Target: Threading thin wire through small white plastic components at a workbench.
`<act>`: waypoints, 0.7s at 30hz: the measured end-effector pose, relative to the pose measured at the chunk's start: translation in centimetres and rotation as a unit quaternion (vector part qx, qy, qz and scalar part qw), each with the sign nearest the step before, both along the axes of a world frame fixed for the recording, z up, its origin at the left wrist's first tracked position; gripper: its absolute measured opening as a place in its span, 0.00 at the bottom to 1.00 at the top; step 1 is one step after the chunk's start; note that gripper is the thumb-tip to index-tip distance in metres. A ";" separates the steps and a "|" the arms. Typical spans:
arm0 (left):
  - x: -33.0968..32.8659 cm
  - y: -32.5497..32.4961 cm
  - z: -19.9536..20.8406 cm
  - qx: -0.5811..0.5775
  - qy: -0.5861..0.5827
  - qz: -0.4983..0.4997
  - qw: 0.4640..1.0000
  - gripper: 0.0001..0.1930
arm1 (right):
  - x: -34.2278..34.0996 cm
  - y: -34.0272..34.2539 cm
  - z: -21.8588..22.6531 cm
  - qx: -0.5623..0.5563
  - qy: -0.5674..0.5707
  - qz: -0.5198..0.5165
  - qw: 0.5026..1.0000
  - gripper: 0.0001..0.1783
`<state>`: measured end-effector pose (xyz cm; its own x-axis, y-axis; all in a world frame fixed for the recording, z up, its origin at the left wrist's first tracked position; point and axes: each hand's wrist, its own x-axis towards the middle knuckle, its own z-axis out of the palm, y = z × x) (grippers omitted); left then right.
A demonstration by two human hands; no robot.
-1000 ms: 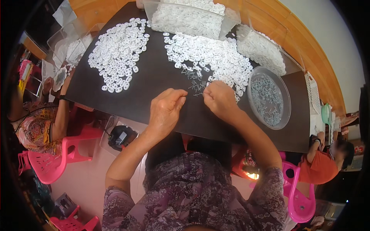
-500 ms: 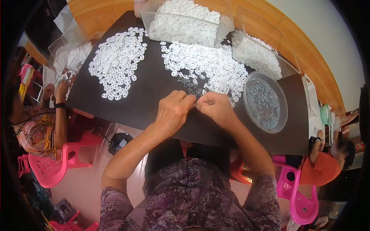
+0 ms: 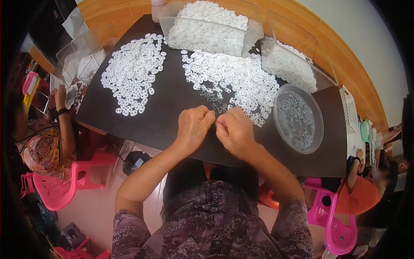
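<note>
My left hand (image 3: 194, 129) and my right hand (image 3: 235, 133) meet above the dark table (image 3: 159, 127), fingertips nearly touching. The fingers of each are pinched together; what they hold is hidden. Just beyond the fingertips lies a small heap of grey screw-like pieces (image 3: 212, 98). Behind it spreads a pile of small white oval plastic pieces (image 3: 237, 73), each with two holes. On the left is a second pile of similar white pieces (image 3: 133, 75). A round clear tub (image 3: 320, 116) to the right holds many more grey pieces (image 3: 295, 121).
Clear bins (image 3: 170, 32) full of white pieces stand along the far edge, another bin (image 3: 289, 64) at the far right. One person (image 3: 41, 146) works at the left, another (image 3: 360, 190) sits at the right. Pink chairs (image 3: 71, 177) stand beside the table.
My hands have shifted slightly left, and the right one has turned, with its fingers curled closer in. At the left, the other person's hands have moved. The piles look the same.
</note>
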<state>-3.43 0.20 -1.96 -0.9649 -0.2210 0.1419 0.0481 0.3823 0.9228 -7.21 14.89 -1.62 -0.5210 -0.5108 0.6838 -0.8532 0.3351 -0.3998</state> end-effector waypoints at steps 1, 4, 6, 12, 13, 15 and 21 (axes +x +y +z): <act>-0.2 -0.3 -0.4 -0.046 0.021 0.013 0.999 0.14 | 0.1 0.0 0.0 0.000 -0.002 0.001 1.000 0.08; -0.7 -0.7 -0.2 -0.178 0.064 0.037 0.981 0.15 | 0.2 0.7 0.2 0.001 -0.017 0.002 1.000 0.07; -0.7 -0.9 -0.3 -0.263 0.085 0.046 0.960 0.16 | 0.1 1.4 0.1 0.013 -0.070 -0.036 0.997 0.06; -2.4 -1.2 -0.5 -0.308 0.117 0.027 0.944 0.07 | -0.4 2.9 0.3 -0.009 -0.287 -0.054 0.957 0.04; -2.9 -1.3 -0.3 -0.299 0.142 0.017 0.944 0.06 | -0.4 2.9 0.5 -0.009 -0.289 -0.054 0.956 0.04; -3.8 -1.4 -0.1 -0.290 0.165 0.005 0.943 0.04 | -0.5 2.9 0.7 -0.075 -0.427 -0.051 0.900 0.03; -7.3 -1.6 -0.1 -0.317 0.197 -0.001 0.928 0.04 | -0.7 3.0 0.9 -0.097 -0.435 -0.049 0.894 0.05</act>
